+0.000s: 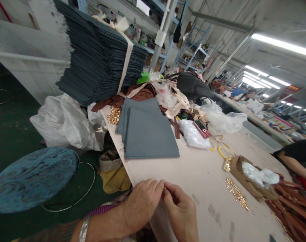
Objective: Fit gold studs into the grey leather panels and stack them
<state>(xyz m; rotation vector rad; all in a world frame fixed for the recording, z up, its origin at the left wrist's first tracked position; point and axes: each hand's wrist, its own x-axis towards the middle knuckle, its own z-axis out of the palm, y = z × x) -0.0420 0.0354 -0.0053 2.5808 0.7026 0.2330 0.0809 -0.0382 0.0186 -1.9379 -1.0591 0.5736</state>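
A worker's left hand and right hand meet at the fingertips by the edge of a pale, smooth tabletop; whether they grip anything cannot be told, the fingers hiding it. Just beyond lie flat, matte blue-grey panels, stacked askew beside shiny gold fittings, while brown straps tangle near a cardboard box at far right. Fluorescent tubes light the long workshop, where a round, patterned blue stool stands on green floor.
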